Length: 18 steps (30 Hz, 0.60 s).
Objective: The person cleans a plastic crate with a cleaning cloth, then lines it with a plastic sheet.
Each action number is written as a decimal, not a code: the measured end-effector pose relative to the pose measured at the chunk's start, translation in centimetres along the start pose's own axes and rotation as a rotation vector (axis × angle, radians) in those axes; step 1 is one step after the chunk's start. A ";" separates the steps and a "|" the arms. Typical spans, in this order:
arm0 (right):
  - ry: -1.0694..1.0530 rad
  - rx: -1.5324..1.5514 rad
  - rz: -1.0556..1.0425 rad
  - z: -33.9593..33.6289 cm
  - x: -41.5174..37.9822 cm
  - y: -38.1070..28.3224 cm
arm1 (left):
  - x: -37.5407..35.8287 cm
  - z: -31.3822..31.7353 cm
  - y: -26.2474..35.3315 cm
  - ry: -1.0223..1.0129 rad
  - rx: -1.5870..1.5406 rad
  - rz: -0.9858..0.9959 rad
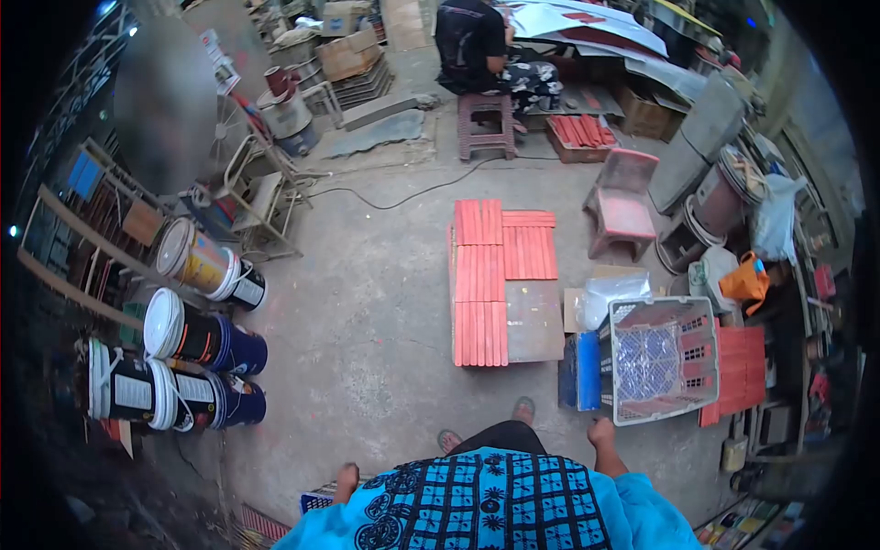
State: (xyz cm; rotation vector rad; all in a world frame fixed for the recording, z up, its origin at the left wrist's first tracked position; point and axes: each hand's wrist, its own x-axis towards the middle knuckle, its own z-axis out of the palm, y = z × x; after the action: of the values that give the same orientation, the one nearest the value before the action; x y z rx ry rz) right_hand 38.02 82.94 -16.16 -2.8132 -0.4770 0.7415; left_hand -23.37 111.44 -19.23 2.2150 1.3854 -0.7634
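Observation:
My left hand [347, 478] hangs low beside my body, its fingers mostly hidden from above. Right by it is the edge of a blue crate [316, 501], largely covered by my sleeve. On the other side, my right hand [601, 431] is just below the near corner of a grey plastic crate [618, 414], close to a blue box [588, 371]; I cannot tell whether it holds anything. Ahead of me, bundles of red sticks [480, 284] lie in rows on a low grey block [535, 323].
Paint buckets [206, 341] lie stacked on the left. A red plastic chair [625, 197] stands at the right, and more red stick bundles [741, 367] lie beside the grey crate. At the back a person [469, 46] sits on a stool [486, 128]. A cable [403, 203] crosses the floor.

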 end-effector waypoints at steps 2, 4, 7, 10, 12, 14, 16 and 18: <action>0.078 0.055 0.112 -1.4 -0.6 2.2 | 2.6 -3.4 3.7 0.051 -0.548 -0.253; 0.135 0.097 0.166 -1.6 -0.1 5.5 | 4.5 -6.7 8.4 0.186 -1.035 -0.392; 0.271 0.156 0.084 -0.1 2.1 10.6 | 6.1 -10.9 15.5 0.116 -0.949 -0.225; 0.181 0.106 0.184 -0.8 4.9 12.4 | 5.3 -13.5 24.6 -0.010 -0.851 -0.105; 0.220 0.154 0.172 -1.1 7.1 13.5 | 4.9 -13.7 28.6 -0.129 -0.788 -0.041; 0.246 0.289 0.146 -0.8 9.2 15.0 | 4.6 -13.2 31.2 -0.274 -0.672 0.018; 0.133 0.260 0.157 -1.0 11.2 15.4 | 4.2 -12.8 32.7 -0.352 -0.600 0.027; -0.065 0.145 0.209 -3.4 12.3 14.4 | 3.1 -13.2 34.5 -0.344 -0.550 -0.022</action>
State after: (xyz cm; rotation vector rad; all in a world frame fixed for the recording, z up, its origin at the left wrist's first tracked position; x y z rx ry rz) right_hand 53.54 73.55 -22.51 -2.7358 -0.1325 0.8720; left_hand 12.02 107.16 -9.19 1.5673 1.2597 -0.6356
